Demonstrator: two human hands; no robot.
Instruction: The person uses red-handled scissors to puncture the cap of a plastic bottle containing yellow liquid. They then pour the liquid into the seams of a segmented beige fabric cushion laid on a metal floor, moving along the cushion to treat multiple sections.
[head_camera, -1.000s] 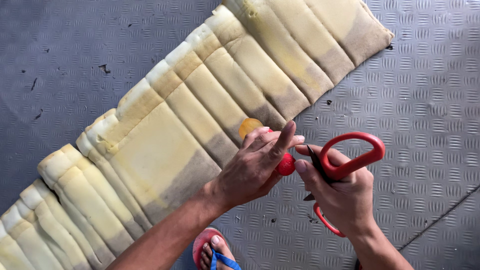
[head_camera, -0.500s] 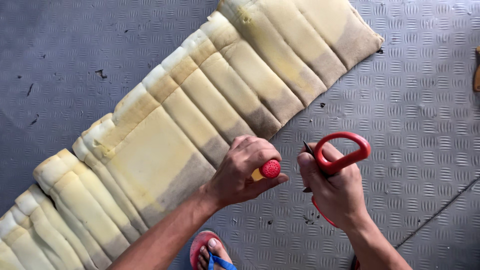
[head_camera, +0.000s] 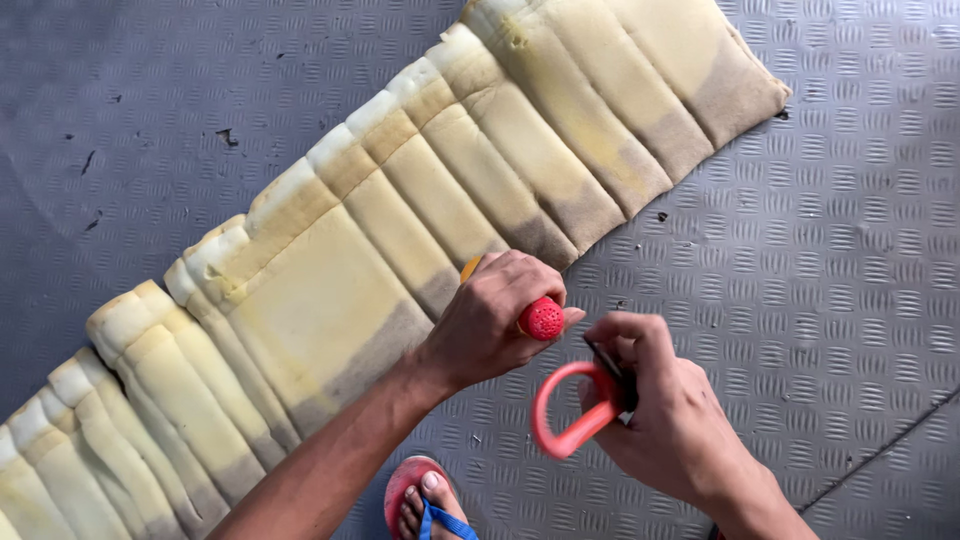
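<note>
Red scissors (head_camera: 575, 415), blades hidden

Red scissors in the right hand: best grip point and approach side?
Take the scissors by the big red handle loop, the only part jutting clear below-left of the right hand. Come from the lower left; the blades are hidden behind the fingers, and the left hand crowds the top.

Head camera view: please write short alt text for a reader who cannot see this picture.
Seen from above, the left hand grips a tool with a red round end at the edge of a long yellowed foam pad, while the right hand holds red-handled scissors. The pad lies on a grey ridged metal floor.
</note>
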